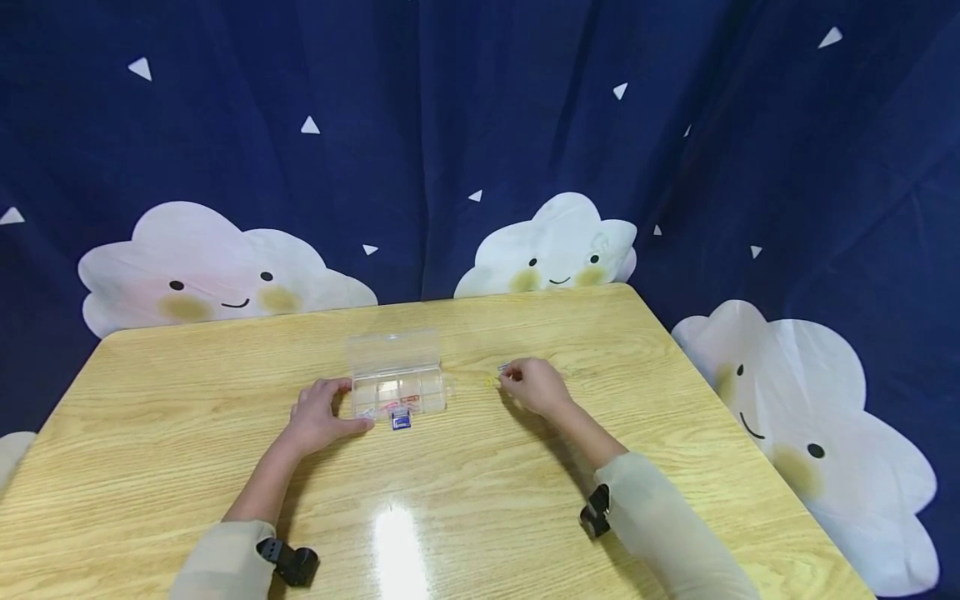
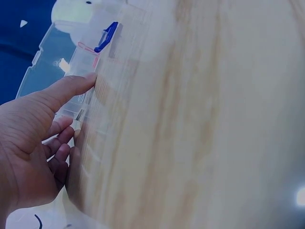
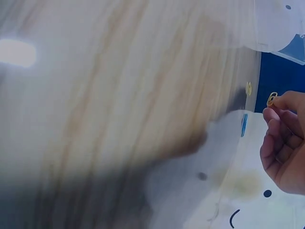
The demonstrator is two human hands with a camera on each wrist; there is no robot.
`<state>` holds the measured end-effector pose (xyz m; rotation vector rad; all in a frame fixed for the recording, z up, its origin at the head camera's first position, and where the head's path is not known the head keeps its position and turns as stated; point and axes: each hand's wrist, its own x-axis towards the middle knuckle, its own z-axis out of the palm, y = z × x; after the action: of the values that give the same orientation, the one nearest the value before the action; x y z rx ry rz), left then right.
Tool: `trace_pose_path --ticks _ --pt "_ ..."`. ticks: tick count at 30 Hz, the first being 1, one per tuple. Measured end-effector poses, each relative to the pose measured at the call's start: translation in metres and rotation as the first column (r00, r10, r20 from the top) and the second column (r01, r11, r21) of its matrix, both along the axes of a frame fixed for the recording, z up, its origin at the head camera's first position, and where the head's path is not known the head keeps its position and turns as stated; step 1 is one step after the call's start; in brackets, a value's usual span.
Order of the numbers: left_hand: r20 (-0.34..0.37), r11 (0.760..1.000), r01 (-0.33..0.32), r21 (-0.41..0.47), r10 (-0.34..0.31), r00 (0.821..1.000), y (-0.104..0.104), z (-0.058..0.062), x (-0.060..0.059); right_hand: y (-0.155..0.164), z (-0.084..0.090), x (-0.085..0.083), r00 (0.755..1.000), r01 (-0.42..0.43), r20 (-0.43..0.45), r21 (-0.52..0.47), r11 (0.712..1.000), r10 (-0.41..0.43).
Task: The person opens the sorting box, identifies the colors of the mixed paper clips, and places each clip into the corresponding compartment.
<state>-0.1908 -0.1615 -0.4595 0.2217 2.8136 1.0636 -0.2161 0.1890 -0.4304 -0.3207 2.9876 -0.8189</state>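
Observation:
A clear plastic compartment box (image 1: 433, 392) stands on the table with its lid (image 1: 393, 354) raised behind it. My left hand (image 1: 317, 419) holds its left end, the thumb along the front edge and the fingers bent at the side. Pink and red paper clips (image 1: 409, 399) lie in front compartments, and a blue tab (image 2: 107, 37) juts from the front. To the right of the box, my right hand (image 1: 536, 386) pinches a yellow paper clip (image 3: 272, 98) between thumb and fingertip. Nearby on the table are yellow paper clips (image 3: 249, 88) and blue paper clips (image 3: 244, 125).
The wooden table (image 1: 480, 492) reaches back to a dark blue curtain (image 1: 360, 150) printed with clouds and white triangles. Black wrist cameras (image 1: 297, 565) sit at both cuffs. Light glares off the table's front part.

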Motion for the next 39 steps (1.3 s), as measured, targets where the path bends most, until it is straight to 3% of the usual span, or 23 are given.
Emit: trace_pose_path --ticks 21,25,39 --pt "-0.004 1.000 -0.008 -0.008 0.008 1.000 0.001 -0.001 0.002 -0.031 0.004 0.003 0.996 -0.089 -0.018 -0.159 0.983 0.087" --pt "-0.005 1.000 -0.007 -0.004 0.007 1.000 0.001 -0.001 0.002 -0.037 0.004 0.004 0.991 -0.125 -0.059 -0.173 0.977 0.116" --pt "-0.003 1.000 -0.006 -0.005 0.006 1.000 0.001 0.000 0.000 -0.062 0.001 0.004 0.988 -0.153 -0.046 -0.168 0.974 0.147"
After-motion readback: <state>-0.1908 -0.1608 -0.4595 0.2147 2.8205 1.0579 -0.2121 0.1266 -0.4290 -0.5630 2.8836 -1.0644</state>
